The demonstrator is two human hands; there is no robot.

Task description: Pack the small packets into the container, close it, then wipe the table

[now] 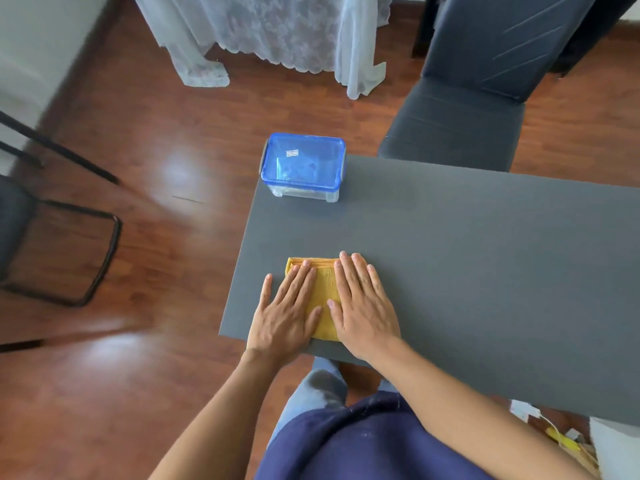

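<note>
A clear plastic container (pixel 303 194) with a blue lid (pixel 303 161) on top stands at the far left corner of the grey table (pixel 467 254). Packets inside are only dimly visible through the lid. A folded yellow cloth (pixel 325 289) lies near the table's front left edge. My left hand (pixel 289 311) rests flat on the cloth's left side, fingers spread. My right hand (pixel 363 306) lies flat on its right side, with some fingers reaching past the cloth onto the table. Neither hand grips anything.
A dark upholstered chair (pixel 460 126) stands at the far side of the table. Black metal chair legs (pixel 86 258) are on the wooden floor to the left. White lace curtains (pixel 277 32) hang at the back. Clutter lies on the floor at lower right (pixel 561 441).
</note>
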